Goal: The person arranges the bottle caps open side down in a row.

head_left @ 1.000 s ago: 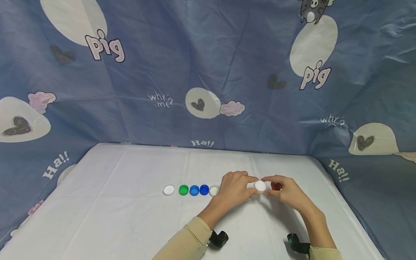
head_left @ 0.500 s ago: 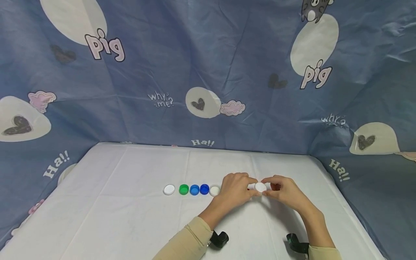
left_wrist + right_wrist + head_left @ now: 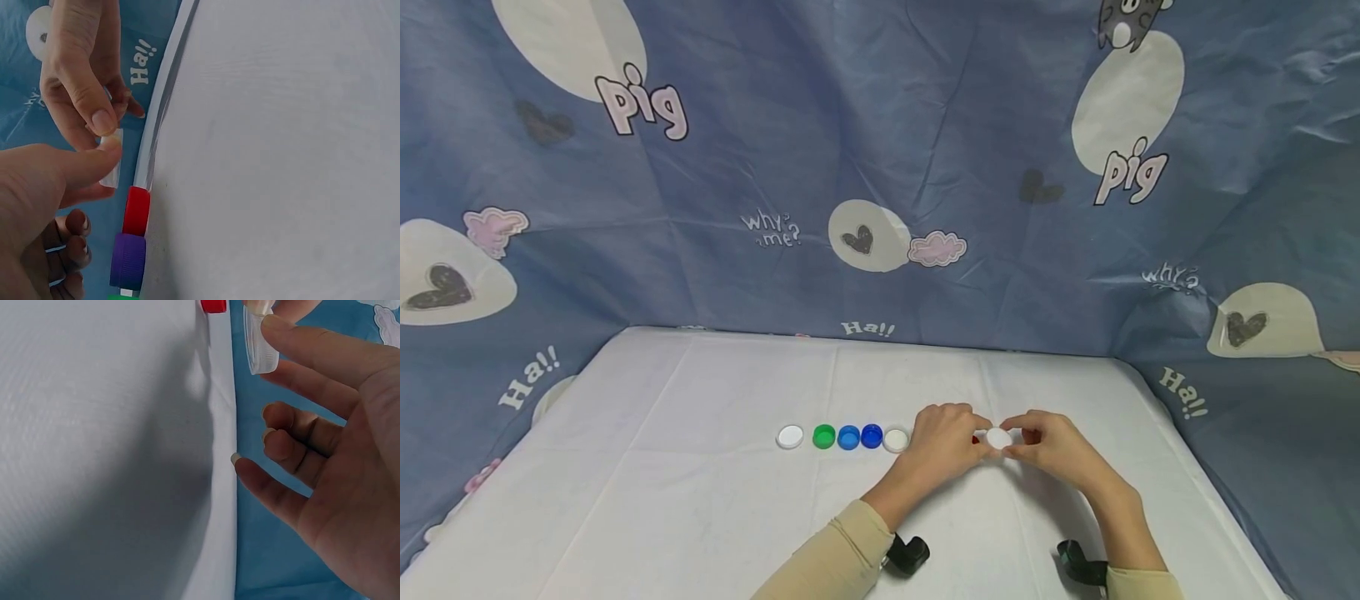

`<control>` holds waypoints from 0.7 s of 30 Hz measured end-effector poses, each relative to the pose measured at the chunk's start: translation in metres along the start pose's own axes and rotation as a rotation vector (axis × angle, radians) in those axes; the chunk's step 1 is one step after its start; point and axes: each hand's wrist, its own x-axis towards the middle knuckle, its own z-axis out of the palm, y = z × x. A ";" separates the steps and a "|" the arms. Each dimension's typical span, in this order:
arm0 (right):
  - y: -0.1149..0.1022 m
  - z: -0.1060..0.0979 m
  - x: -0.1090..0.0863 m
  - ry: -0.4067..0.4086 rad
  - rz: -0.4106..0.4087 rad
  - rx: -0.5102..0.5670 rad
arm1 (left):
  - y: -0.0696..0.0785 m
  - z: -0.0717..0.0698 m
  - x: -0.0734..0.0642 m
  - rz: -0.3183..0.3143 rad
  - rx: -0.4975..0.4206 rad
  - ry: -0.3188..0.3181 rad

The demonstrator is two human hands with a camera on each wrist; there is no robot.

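A white bottle cap (image 3: 998, 439) is held between my two hands, close over the right half of the white table. My left hand (image 3: 942, 437) pinches its left side between thumb and index finger. From the other side, my right hand (image 3: 1060, 446) grips it with thumb and fingertips. In the left wrist view the white cap (image 3: 110, 175) stands on edge, partly covered by both thumbs. Its ribbed side and thin rim show on the cap (image 3: 261, 347) in the right wrist view. The other fingers of my right hand (image 3: 331, 431) are loosely bent.
Left of my hands a row on the table (image 3: 700, 500) has a white cap (image 3: 789, 437), a green cap (image 3: 823, 437), two blue caps (image 3: 872, 435) and an off-white cap (image 3: 896, 439). The left wrist view shows red (image 3: 136, 211) and purple caps (image 3: 128, 261).
Both hands have come slightly nearer the person with the white cap between them. A bit of red now shows beside the left fingertips.
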 end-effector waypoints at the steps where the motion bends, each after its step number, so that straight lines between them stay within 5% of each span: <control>1: 0.000 0.001 0.000 -0.003 0.001 -0.003 | 0.000 0.000 0.000 -0.003 0.002 -0.002; 21: -0.004 0.011 0.002 -0.040 0.035 -0.080 | 0.004 0.011 -0.001 -0.006 0.057 -0.041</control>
